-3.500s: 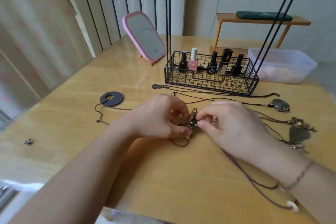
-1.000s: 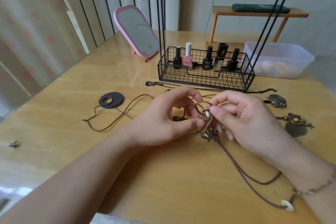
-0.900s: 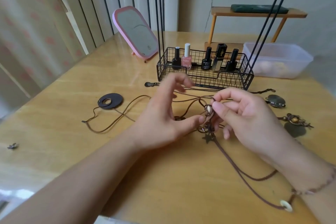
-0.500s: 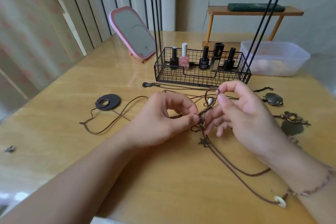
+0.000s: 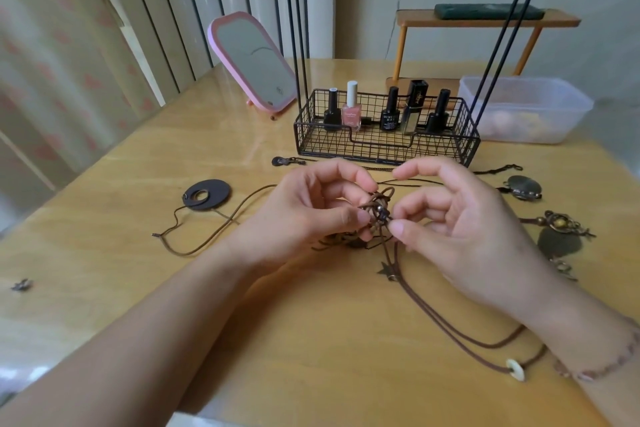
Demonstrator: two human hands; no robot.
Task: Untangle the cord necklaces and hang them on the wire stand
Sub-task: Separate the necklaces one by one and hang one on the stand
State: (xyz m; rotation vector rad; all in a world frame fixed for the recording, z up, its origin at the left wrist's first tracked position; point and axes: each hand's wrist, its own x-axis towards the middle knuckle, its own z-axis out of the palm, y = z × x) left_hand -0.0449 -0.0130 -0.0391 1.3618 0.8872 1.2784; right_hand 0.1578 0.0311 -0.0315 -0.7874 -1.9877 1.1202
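A knot of brown cord necklaces (image 5: 379, 208) is lifted a little above the wooden table (image 5: 311, 340), between both hands. My left hand (image 5: 311, 215) pinches the knot from the left with thumb and fingertips. My right hand (image 5: 457, 229) pinches it from the right with its thumb and middle finger, while the index finger is raised. Brown cords run from the knot down to a white ring bead (image 5: 514, 368) and a small star charm (image 5: 385, 270). The black wire stand (image 5: 384, 135) rises behind the hands; its rods run out of the top of the view.
A dark disc pendant (image 5: 206, 194) on its cord lies at the left. Metal pendants (image 5: 561, 229) lie at the right. Nail polish bottles (image 5: 351, 107) stand in the stand's basket. A pink mirror (image 5: 254, 61), a plastic box (image 5: 526, 111) and a small wooden shelf (image 5: 485, 19) are behind.
The hands have brought the knot together and lowered it slightly. My right index finger has lifted off the cord, and the star charm now lies on the table.
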